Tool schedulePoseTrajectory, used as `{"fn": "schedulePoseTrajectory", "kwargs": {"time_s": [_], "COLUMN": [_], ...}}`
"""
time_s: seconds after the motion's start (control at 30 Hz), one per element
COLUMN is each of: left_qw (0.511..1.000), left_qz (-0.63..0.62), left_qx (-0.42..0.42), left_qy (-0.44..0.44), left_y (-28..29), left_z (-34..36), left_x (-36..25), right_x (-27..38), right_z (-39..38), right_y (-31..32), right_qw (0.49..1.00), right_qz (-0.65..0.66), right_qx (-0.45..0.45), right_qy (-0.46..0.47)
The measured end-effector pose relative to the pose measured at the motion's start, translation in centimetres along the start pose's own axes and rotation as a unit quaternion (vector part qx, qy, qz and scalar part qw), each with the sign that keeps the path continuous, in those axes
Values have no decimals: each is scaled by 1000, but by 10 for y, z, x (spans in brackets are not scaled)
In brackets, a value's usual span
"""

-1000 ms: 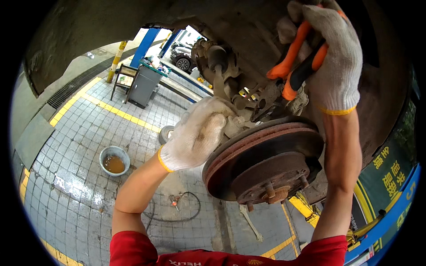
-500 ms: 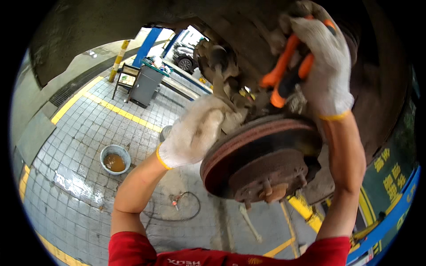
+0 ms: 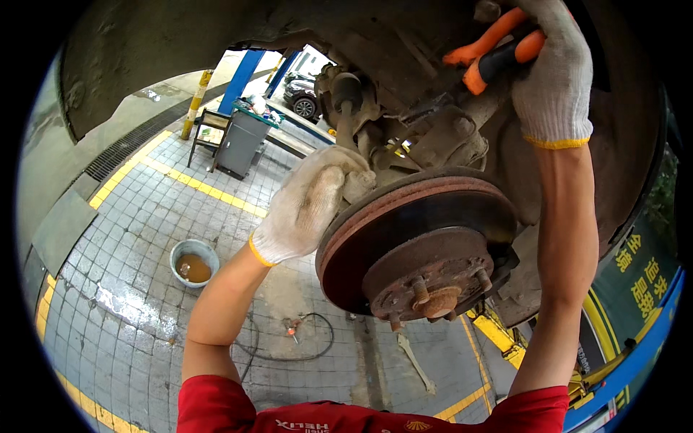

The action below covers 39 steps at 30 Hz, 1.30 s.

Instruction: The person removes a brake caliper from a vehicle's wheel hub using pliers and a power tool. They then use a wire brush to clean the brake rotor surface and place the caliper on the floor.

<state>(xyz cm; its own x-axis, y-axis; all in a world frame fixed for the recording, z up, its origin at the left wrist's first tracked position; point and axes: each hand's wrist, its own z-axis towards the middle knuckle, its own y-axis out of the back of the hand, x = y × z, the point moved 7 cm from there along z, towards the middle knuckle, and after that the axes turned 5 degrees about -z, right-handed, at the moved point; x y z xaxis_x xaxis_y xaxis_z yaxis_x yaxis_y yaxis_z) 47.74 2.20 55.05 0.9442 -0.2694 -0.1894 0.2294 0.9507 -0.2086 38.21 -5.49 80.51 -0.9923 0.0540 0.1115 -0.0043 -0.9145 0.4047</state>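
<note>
At the brake disc's (image 3: 419, 245) one o'clock, right hand (image 3: 557, 79) fingers clamp orange-handled pliers (image 3: 499, 56); loosened grip could drop them! Left hand (image 3: 307, 206), ten o'clock: finger closure hidden.

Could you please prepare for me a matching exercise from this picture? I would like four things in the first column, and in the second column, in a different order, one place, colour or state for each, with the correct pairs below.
First column
1. Bucket
2. Orange-handled tool
3. Brake disc
4. Cabinet

Second column
A. Dark grey and box-shaped
B. Held in the gloved right hand
C. Contains brown liquid
D. Reddish with rust along its outer edge

Right pairs: 1-C, 2-B, 3-D, 4-A
</note>
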Motion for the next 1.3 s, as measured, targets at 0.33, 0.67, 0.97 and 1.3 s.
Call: {"fn": "schedulePoseTrajectory", "kwargs": {"time_s": [0.33,0.67,0.97,1.3], "left_qw": [998,996,998,998], "left_qz": [58,-42,-41,-38], "left_qx": [-5,-45,-39,-22], "left_qy": [-15,61,19,-37], "left_y": [-1,-9,-3,1], "left_z": [-7,-6,-2,0], "left_x": [-6,1,10,6], "right_x": [-32,-20,-26,-46], "right_z": [-23,-11,-32,-38], "right_y": [-39,13,17,5], "right_qw": [982,952,913,958], "right_qz": [141,-241,-364,-26], "right_qx": [91,186,184,52], "right_qy": [-88,31,-9,-280]}}
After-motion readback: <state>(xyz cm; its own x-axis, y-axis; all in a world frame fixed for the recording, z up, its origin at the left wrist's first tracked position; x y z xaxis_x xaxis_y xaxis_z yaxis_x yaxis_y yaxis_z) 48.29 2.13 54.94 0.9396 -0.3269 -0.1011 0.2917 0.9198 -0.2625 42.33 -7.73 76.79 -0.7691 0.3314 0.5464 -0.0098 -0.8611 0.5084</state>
